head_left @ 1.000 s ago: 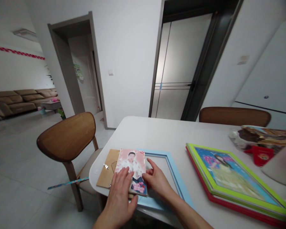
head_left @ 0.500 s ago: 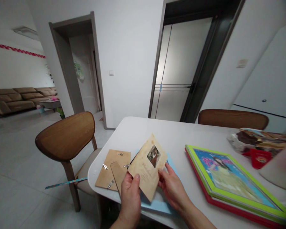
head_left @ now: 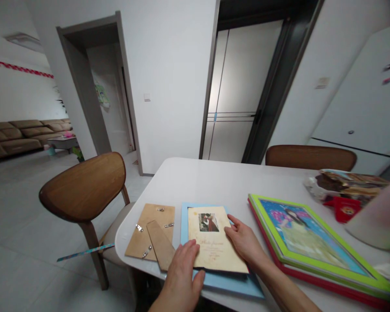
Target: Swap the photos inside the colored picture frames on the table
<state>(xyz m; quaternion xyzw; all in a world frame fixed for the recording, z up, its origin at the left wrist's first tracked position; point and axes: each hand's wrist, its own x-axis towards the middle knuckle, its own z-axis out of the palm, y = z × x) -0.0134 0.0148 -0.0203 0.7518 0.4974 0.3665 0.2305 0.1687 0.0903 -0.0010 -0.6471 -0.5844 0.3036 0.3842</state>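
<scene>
A cream paper print [head_left: 212, 251] with a small photo near its top lies over a light blue picture frame [head_left: 183, 225] close to the table's front edge. My right hand [head_left: 245, 242] grips the print's right edge, thumb on top. Along its lower left edge rests my left hand [head_left: 182, 271], fingers stretched out and thumb apart. To the left is a brown backing board [head_left: 151, 216] with metal clips and a stand leg [head_left: 160, 245] that slants toward my left hand.
Right of my hands, a green picture frame [head_left: 299, 255] with a picture of a figure in a gown sits on a red one. Beyond it are a red packet [head_left: 346, 209] and a pale rounded object [head_left: 377, 216]. Wooden chairs [head_left: 84, 186] flank the white table [head_left: 208, 177].
The print has come down from a tilted, raised position onto the blue frame and turned straighter. My left hand has let go of its edge and flattened; my right still holds on.
</scene>
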